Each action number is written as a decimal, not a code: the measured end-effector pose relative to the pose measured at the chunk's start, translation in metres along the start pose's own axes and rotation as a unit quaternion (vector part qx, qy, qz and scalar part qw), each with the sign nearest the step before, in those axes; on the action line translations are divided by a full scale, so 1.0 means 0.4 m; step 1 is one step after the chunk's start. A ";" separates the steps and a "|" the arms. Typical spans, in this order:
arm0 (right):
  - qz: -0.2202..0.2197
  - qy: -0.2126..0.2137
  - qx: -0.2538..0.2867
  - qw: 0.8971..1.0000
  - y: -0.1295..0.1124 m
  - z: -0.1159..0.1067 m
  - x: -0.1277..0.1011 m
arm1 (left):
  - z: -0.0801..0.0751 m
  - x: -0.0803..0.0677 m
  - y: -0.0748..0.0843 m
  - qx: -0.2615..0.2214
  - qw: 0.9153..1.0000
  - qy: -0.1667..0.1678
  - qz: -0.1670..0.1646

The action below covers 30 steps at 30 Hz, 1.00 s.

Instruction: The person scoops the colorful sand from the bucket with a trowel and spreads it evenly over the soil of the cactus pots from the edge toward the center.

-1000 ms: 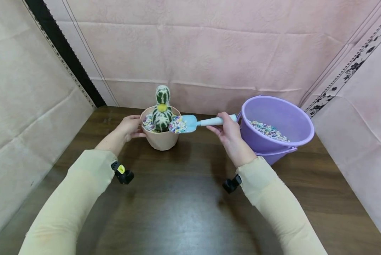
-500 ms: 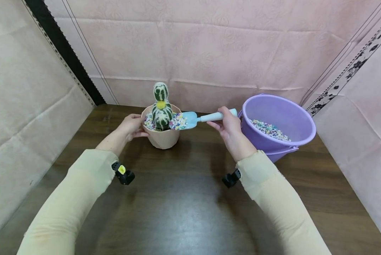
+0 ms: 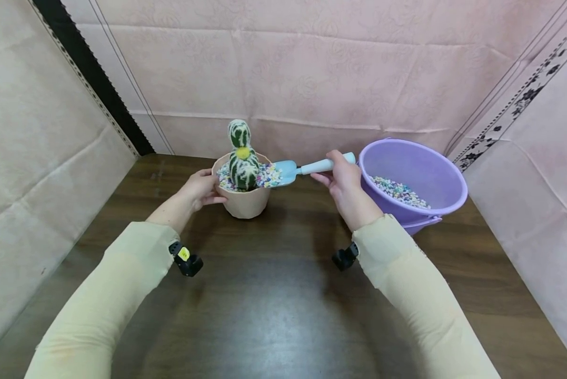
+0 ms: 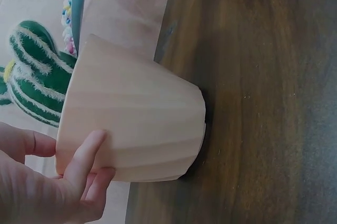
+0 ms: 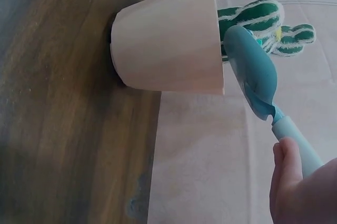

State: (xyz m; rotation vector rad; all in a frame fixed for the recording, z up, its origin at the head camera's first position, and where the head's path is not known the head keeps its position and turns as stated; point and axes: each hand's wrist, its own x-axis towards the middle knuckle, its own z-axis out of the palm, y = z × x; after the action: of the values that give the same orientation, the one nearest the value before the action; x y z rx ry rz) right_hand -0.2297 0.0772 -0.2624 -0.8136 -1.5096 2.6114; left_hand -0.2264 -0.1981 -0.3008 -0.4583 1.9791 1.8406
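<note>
A beige pot point(image 3: 246, 201) point(image 4: 137, 119) point(image 5: 168, 42) stands on the dark wooden table point(image 3: 274, 295), holding a green and white cactus point(image 3: 242, 158) point(image 4: 37, 77) point(image 5: 263, 19) amid coloured pebbles point(image 3: 269, 176). My left hand point(image 3: 200, 189) point(image 4: 47, 182) grips the pot's left side, thumb on its wall. My right hand point(image 3: 345, 184) point(image 5: 300, 182) holds the handle of a light blue scoop point(image 3: 307, 168) point(image 5: 258, 77). Its blade rests tilted over the pot's right rim, with pebbles at its tip.
A purple bucket point(image 3: 413, 181) with coloured pebbles point(image 3: 399, 192) in its bottom stands right of my right hand. Pink cloth walls point(image 3: 311, 68) close in the table at the back and on both sides.
The scoop's blade has tipped and moved a little left into the pot, and its load of pebbles has slid off onto the pot's filling. My left hand stays on the pot.
</note>
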 end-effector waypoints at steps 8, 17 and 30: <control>-0.006 0.020 -0.022 1.000 0.010 0.003 0.009 | 0.011 0.012 -0.005 0.000 1.000 0.010 -0.005; -0.042 0.022 -0.067 0.997 -0.012 0.025 0.001 | 0.022 0.017 -0.004 -0.009 1.000 0.015 0.000; -0.070 0.028 -0.129 0.989 -0.031 0.064 0.000 | 0.030 0.017 -0.003 -0.020 1.000 0.009 0.007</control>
State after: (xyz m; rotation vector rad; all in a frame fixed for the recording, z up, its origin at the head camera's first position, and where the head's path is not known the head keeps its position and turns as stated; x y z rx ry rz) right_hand -0.2439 0.0629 -0.2421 -0.7574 -1.8403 2.3080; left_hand -0.2309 -0.1860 -0.3057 -0.4772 1.9647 1.8937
